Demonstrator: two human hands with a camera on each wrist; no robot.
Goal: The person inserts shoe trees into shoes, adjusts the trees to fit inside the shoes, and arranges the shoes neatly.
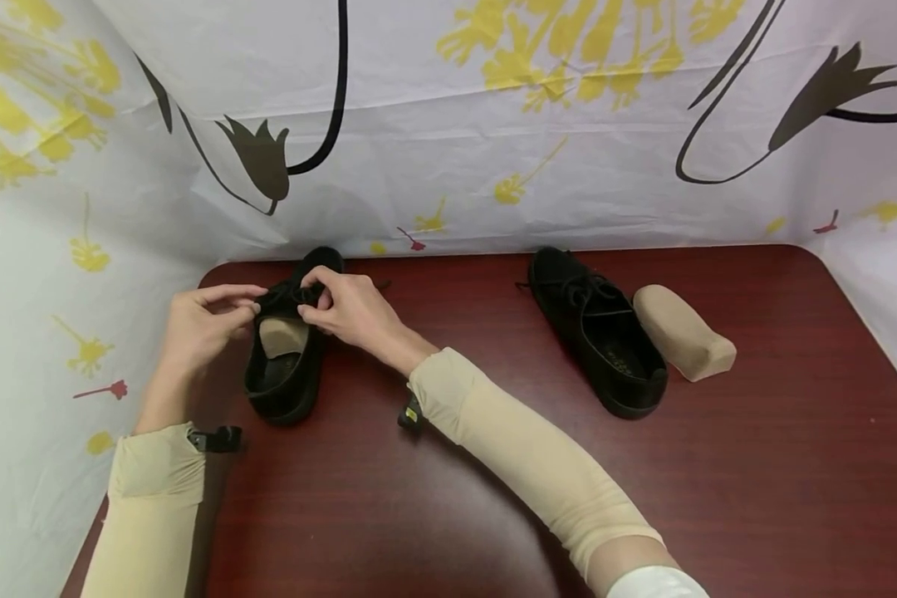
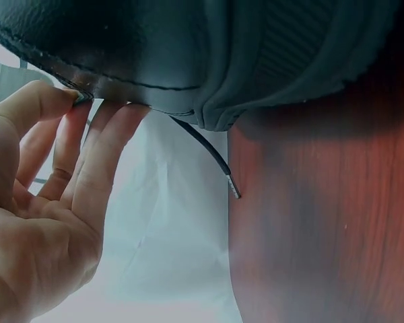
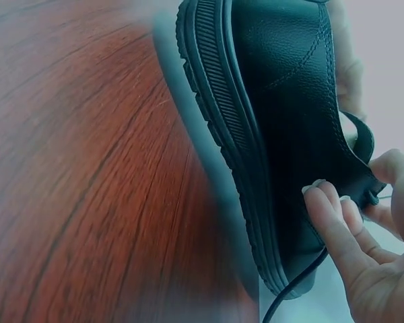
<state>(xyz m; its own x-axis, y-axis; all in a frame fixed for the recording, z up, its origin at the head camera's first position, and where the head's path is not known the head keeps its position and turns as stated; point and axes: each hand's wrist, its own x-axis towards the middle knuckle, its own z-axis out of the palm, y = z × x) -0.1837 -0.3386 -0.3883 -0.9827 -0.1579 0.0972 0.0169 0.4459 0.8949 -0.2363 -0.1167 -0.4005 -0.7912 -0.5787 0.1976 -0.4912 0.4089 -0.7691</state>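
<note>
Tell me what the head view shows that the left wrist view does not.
Only the head view: the second shoe, the tan insert beside it, the right hand and both sleeves. Only the left wrist view: a loose lace tip hanging under the shoe. Both: the left hand pinching a lace at the left shoe, on the table.

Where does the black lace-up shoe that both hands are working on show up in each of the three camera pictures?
Head: black lace-up shoe, left of centre, on the table.
Left wrist: fills the top edge.
Right wrist: upper right, sole leftward.
Shared landmark: dark red wooden table.
</note>
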